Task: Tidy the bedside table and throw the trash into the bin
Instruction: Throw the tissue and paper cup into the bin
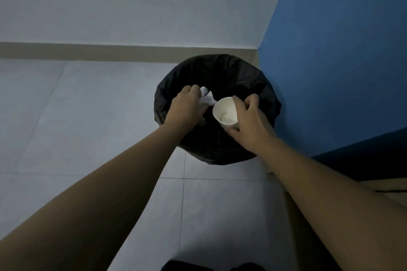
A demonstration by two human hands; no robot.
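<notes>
A round bin lined with a black bag stands on the floor in the corner. Over its opening, my left hand holds a crumpled white tissue. Beside it, my right hand grips a white paper cup, tilted with its mouth facing me and something white inside. Both hands hover above the bin's dark inside, which shows nothing I can make out.
A blue wall rises right of the bin and a pale wall with a beige skirting runs behind it. Light floor tiles spread to the left and front. A wooden edge shows at the right.
</notes>
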